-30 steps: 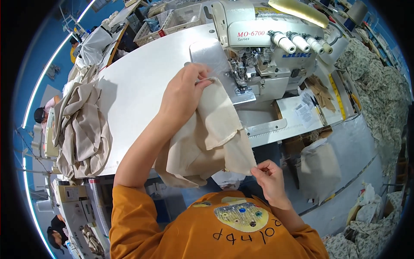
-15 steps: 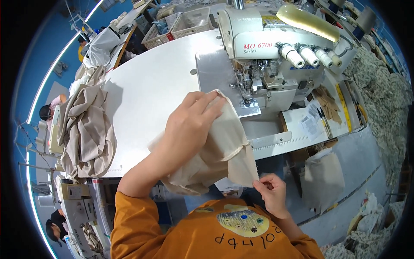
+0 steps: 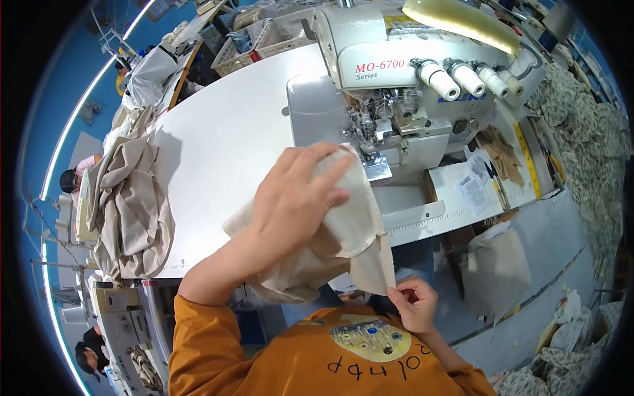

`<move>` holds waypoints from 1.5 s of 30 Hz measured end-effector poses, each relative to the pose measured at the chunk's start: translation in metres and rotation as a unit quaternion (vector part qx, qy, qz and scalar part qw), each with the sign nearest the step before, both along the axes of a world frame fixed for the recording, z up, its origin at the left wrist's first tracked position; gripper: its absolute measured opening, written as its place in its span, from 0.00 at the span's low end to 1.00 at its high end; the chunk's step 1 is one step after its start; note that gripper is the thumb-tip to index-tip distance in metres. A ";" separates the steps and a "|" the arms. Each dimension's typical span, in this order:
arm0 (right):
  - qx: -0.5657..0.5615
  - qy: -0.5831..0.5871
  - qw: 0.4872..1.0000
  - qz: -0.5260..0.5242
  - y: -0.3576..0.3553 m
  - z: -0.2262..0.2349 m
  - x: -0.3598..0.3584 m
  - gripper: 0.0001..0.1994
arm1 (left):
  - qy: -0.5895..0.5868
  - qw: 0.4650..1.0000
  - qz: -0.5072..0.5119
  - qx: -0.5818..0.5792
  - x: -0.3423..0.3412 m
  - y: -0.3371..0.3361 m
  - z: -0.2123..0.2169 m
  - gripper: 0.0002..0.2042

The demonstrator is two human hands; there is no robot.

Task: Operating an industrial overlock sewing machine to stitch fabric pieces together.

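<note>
A beige cloth piece (image 3: 351,210) with a stitched seam hangs over the table's front edge, its upper end near the overlock machine's presser foot (image 3: 374,158). My left hand (image 3: 297,191) lies on top of the cloth with fingers stretched and thumb apart, so it is open. Below the seam, my right hand (image 3: 414,302) pinches the lower corner of the cloth between thumb and forefinger; the other fingers are curled. Part of the cloth is hidden under my left hand and forearm. The overlock sewing machine (image 3: 380,66) stands just beyond.
A heap of beige fabric (image 3: 135,204) lies on the left of the white table (image 3: 218,138). Tweezers (image 3: 496,185), a yellow measuring tape (image 3: 526,158) and brown scraps (image 3: 500,155) lie right of the machine. Patterned fabric (image 3: 581,145) is piled at far right. White baskets (image 3: 284,43) stand behind.
My left fingers have spread and the thumb has come away from the cloth's upper edge. My right hand still pinches the corner, slightly lower. The view has shifted a little.
</note>
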State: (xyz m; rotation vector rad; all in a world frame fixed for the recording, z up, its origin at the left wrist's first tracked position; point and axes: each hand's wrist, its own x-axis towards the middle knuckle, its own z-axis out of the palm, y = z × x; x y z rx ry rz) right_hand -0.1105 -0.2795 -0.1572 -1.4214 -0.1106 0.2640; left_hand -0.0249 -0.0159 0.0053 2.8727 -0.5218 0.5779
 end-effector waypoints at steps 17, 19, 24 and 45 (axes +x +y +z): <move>-0.190 -0.390 0.898 -0.076 -0.032 0.057 0.056 0.07 | 0.138 0.884 -0.025 -0.445 -0.043 0.053 0.010 0.15; -0.255 -0.520 0.815 0.018 -0.040 0.075 0.064 0.10 | 0.116 0.947 -0.147 -0.260 -0.065 0.062 0.016 0.19; -0.301 -0.590 0.741 0.112 -0.036 0.110 0.067 0.13 | 0.143 0.964 -0.073 -0.214 -0.127 0.068 0.021 0.20; -0.434 -0.506 0.695 0.270 -0.002 0.131 0.046 0.07 | 0.176 0.975 -0.064 -0.122 -0.192 0.078 -0.009 0.25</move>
